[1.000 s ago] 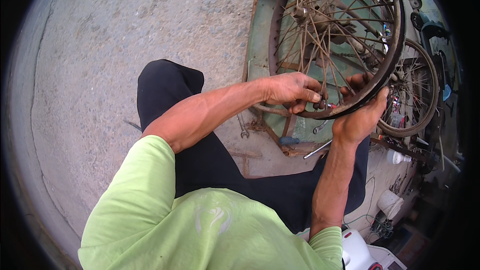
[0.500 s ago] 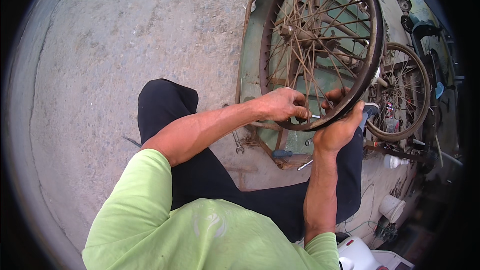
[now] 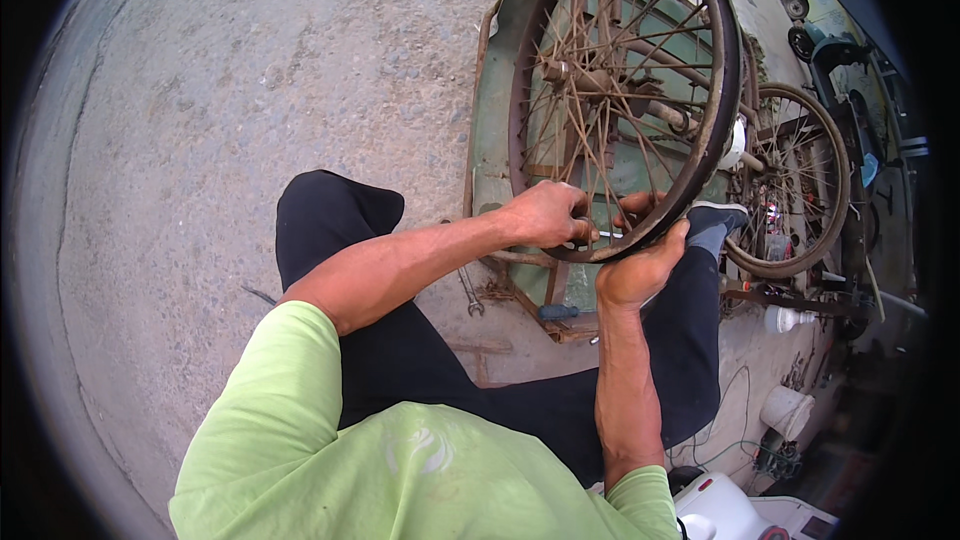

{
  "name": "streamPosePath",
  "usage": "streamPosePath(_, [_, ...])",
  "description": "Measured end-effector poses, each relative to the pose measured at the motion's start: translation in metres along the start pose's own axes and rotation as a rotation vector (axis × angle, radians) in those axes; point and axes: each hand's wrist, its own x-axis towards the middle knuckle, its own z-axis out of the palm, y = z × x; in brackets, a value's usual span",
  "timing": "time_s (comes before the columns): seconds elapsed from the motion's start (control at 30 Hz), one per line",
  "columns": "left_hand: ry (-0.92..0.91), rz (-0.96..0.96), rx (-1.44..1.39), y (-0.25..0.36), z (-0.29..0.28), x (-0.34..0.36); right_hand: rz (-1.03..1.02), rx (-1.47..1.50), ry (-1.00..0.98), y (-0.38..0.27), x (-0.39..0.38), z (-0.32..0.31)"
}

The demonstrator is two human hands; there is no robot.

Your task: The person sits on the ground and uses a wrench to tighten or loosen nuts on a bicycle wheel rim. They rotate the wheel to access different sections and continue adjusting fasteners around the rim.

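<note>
A rusty spoked wheel (image 3: 716,90) stands upright in front of me, its hub attached to an upturned cart with a green panel (image 3: 490,150). My left hand (image 3: 553,214) reaches inside the lower rim among the spokes. Its fingers are closed, with a short pale rod (image 3: 611,235) at their tips; the part within the fingers is hidden. Around the bottom right of the rim wraps my right hand (image 3: 643,262), palm outside and fingers curling in through the spokes.
A wrench (image 3: 473,296) lies on the concrete, and a blue-handled tool (image 3: 558,311) lies at the panel's near edge. To the right is a second spoked wheel (image 3: 842,180). A white bucket (image 3: 786,413) and white machine (image 3: 715,510) stand at lower right.
The view has shifted slightly. The near wheel and both hands sit a little further left, with the same hold. My right forearm now covers most of a silver rod near the panel.
</note>
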Motion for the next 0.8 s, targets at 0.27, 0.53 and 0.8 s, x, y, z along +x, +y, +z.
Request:
streamPosePath(0.27, [0.045,-0.057,0.070,-0.004,0.005,-0.002,-0.035,0.086,-0.040,0.019,-0.011,-0.010])
streamPosePath(0.53, [-0.032,-0.083,-0.019,-0.027,-0.001,-0.009,0.029,0.105,-0.113,0.027,-0.022,-0.030])
streamPosePath(0.8, [0.016,-0.108,0.057,-0.046,0.008,-0.001,0.030,0.106,-0.083,0.040,-0.029,-0.041])
